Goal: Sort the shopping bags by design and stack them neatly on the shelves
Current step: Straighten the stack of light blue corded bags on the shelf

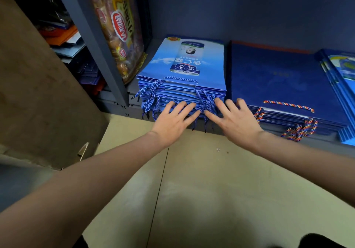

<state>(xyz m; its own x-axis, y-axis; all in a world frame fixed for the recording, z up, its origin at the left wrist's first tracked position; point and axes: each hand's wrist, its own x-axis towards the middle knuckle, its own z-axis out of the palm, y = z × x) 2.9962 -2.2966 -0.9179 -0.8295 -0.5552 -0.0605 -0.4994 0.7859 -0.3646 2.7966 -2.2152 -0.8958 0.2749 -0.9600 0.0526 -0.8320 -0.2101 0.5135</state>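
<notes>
Two hands are pressed against the front edge of a stack of light blue shopping bags (pixel 182 70) on a low shelf (pixel 132 88). The left hand (pixel 172 120) and the right hand (pixel 234 120) are set side by side, fingers straight and spread, nothing being gripped; their fingertips are laid on the bag edges and on the blue twisted cord handles (pixel 205 99) hanging there. Just beside this stack, to the right, a stack of dark blue bags (pixel 278 74) with multicoloured rope handles (pixel 288 104) is seen, and a third pile (pixel 343 67) is cut off at the frame's right edge. A printed snack-pattern bag (pixel 119 26) is stood upright left of the light blue stack, behind a grey shelf post (pixel 92 36). Pale floor tiles (pixel 192 190) are spread below.
</notes>
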